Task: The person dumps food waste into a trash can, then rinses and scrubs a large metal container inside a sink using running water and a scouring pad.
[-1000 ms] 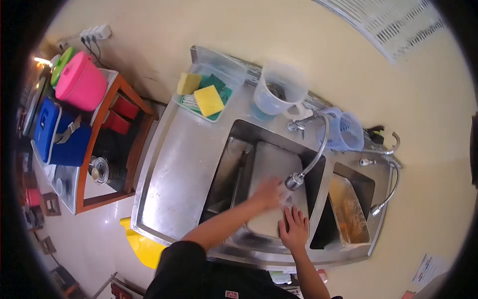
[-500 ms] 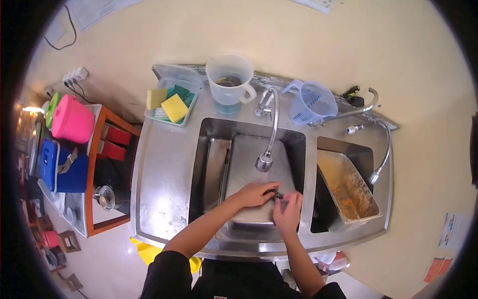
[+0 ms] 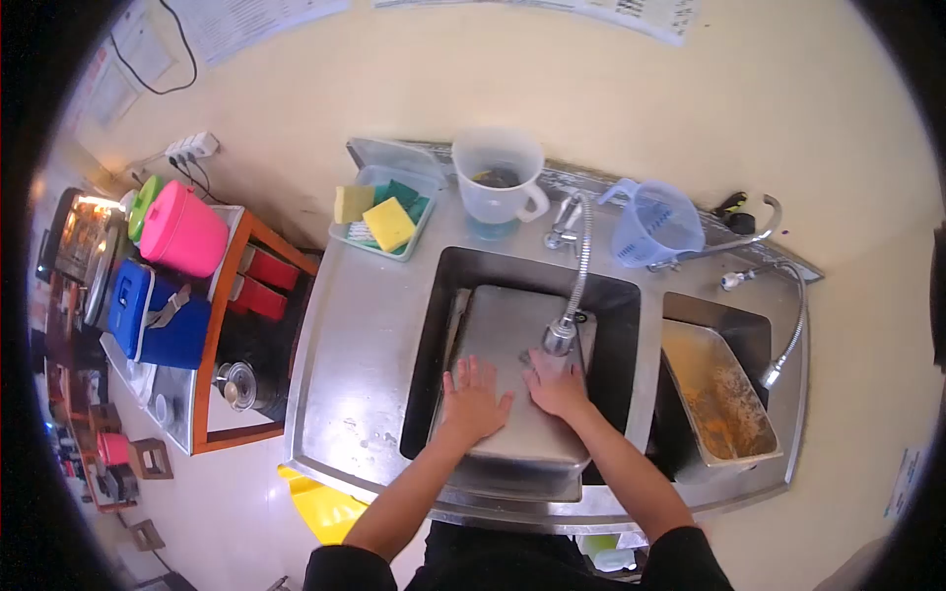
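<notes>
Faucet nozzle [image 3: 559, 338] over metal pan [image 3: 517, 330], near hands [image 3: 475, 409].

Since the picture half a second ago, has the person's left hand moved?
Yes: the left hand has shifted leftward, closer to the left wall of the large sink basin.

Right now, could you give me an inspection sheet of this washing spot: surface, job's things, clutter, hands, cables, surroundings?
Surface: steel counter, water spots left of the large basin.
Job's things: steel pan, apparently upside down in that basin; faucet head above it.
Clutter: sponge tub, frosted jug, blue measuring jug; second pan with orange residue in the smaller basin.
Grip: left hand spread flat on the steel pan; right hand beneath the faucet head, whether holding anything unclear.
Cables: cords plugged into a power strip.
Surroundings: pink container and blue cooler on an orange-framed table; papers on the wall.
</notes>
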`<state>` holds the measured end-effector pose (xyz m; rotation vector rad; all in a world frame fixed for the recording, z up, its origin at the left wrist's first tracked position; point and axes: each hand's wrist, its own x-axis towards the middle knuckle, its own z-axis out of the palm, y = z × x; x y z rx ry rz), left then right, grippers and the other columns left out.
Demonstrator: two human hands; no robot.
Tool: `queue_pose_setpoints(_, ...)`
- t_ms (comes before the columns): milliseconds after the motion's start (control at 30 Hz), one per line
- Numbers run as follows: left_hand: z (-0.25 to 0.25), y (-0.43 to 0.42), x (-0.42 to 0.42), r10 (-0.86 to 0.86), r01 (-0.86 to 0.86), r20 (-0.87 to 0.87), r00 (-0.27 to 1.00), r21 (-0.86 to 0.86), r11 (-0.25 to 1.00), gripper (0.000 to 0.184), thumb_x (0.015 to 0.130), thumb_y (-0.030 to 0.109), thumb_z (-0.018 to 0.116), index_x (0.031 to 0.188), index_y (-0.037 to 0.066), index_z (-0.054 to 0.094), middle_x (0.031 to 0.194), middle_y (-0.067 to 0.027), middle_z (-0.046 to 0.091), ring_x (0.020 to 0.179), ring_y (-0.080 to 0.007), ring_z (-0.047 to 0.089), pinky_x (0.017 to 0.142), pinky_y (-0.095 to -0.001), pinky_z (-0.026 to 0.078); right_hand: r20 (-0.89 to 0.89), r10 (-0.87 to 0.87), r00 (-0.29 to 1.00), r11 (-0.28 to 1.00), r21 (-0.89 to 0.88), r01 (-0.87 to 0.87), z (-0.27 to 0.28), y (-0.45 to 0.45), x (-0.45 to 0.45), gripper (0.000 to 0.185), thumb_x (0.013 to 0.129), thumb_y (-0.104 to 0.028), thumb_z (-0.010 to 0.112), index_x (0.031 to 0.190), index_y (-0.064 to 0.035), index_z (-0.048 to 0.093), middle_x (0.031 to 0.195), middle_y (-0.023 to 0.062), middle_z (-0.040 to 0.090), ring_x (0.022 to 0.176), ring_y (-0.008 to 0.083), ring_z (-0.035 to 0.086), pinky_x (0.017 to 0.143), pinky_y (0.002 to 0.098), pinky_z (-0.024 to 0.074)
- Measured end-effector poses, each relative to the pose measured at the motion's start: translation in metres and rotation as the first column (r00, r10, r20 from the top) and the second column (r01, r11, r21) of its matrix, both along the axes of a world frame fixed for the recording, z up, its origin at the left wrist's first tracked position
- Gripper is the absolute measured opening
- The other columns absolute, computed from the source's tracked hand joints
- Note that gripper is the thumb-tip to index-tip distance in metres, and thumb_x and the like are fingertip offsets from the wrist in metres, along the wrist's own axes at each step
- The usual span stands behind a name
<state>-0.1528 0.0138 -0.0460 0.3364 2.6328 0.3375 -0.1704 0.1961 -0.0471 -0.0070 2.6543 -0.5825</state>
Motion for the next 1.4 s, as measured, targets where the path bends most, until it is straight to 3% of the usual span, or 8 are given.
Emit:
queue_pose_setpoints(367,0.001,0.006,-0.011,0.015,-0.008,0.053,0.999,-0.114,0.993,0.082,0.1,0.054,0.032,0.155,-0.007,0.022,0.164,-0.023,0.02,0.154,-0.036,0.013,0.12,-0.0614,0.012,0.061,-0.254,0.965,0.946,0.222,0.235,-0.155,-0.072,-0.188,0.054,0.1,-0.047,0.041,0.15,-0.0255,0.045,0.159,0.0089,0.036,0.147,0.0314,0.033,0.117,0.063,0.024)
queue_pose_setpoints(467,0.007,0.003,-0.012,0.033,-0.025,0.097,0.995,-0.09,0.996,0.082,0.1,0.052,0.033,0.156,-0.006,0.022,0.165,-0.0226,0.017,0.154,-0.0353,0.011,0.12,-0.0614,0.011,0.051,0.181,0.982,0.983,0.024,-0.183,-0.173,-0.093,-0.18,0.052,0.1,-0.047,0.041,0.147,-0.026,0.05,0.157,0.0095,0.041,0.145,0.0297,0.036,0.118,0.0537,0.0282)
queue_pose_setpoints(767,0.005,0.018,-0.013,0.034,-0.027,0.084,0.996,-0.084,0.996,0.074,0.102,0.048,0.03,0.157,-0.001,0.024,0.166,-0.0167,0.017,0.154,-0.0327,0.013,0.117,-0.0646,0.018,0.05,-0.433,0.9,0.869,0.287,0.402,-0.144,0.011,-0.145,0.058,0.098,-0.048,0.044,0.15,-0.0203,0.045,0.156,0.0169,0.039,0.145,0.0355,0.035,0.119,0.0496,0.0269)
queue_pose_setpoints(1000,-0.002,0.022,-0.019,0.056,-0.048,0.145,0.988,-0.06,0.997,0.062,0.103,0.045,0.029,0.16,0.02,0.025,0.168,-0.0134,0.014,0.154,-0.0374,0.011,0.113,-0.0722,0.02,-0.099,0.064,0.993,0.998,0.021,-0.063,-0.062,0.068,0.037,0.06,0.098,-0.035,0.056,0.148,-0.0066,0.044,0.158,0.0283,0.027,0.145,0.0436,0.031,0.121,0.0474,0.0244)
queue_pose_setpoints(1133,0.022,0.025,-0.022,0.015,-0.002,0.198,0.98,-0.063,0.998,0.058,0.103,0.043,0.029,0.159,0.029,0.027,0.168,-0.0125,0.013,0.154,-0.0382,0.01,0.113,-0.071,0.021,-0.131,-0.039,0.991,0.969,-0.247,0.006,-0.032,0.085,0.058,0.064,0.1,-0.037,0.056,0.149,0.0002,0.041,0.154,0.0268,0.037,0.14,0.0398,0.041,0.117,0.0447,0.0325)
queue_pose_setpoints(1233,0.02,0.026,-0.018,-0.007,0.026,0.21,0.978,-0.088,0.996,0.057,0.102,0.043,0.027,0.159,0.034,0.025,0.169,-0.0097,0.012,0.154,-0.0386,0.009,0.114,-0.0713,0.02,0.493,-0.504,0.709,0.116,-0.775,0.622,-0.089,0.098,0.025,0.06,0.102,-0.044,0.052,0.147,-0.0039,0.047,0.151,0.0206,0.044,0.135,0.0324,0.047,0.115,0.0416,0.0343)
queue_pose_setpoints(1333,0.017,0.026,-0.023,0.016,0.006,0.206,0.978,-0.104,0.995,0.058,0.102,0.044,0.025,0.159,0.035,0.025,0.169,-0.0066,0.013,0.154,-0.0379,0.01,0.114,-0.0716,0.02,0.815,-0.339,0.47,-0.35,-0.573,0.741,-0.136,0.099,0.041,0.06,0.104,-0.047,0.046,0.142,-0.0005,0.051,0.142,0.016,0.055,0.129,0.0286,0.052,0.113,0.0389,0.0363)
queue_pose_setpoints(1400,0.01,0.027,-0.025,0.019,0.005,0.184,0.983,-0.128,0.992,0.058,0.101,0.045,0.026,0.159,0.035,0.025,0.168,-0.0064,0.015,0.154,-0.0376,0.01,0.114,-0.0717,0.02,0.651,-0.539,0.535,-0.058,-0.662,0.747,-0.104,0.095,0.078,0.06,0.105,-0.047,0.043,0.138,0.0026,0.053,0.136,0.0163,0.06,0.127,0.0289,0.054,0.111,0.0381,0.0375)
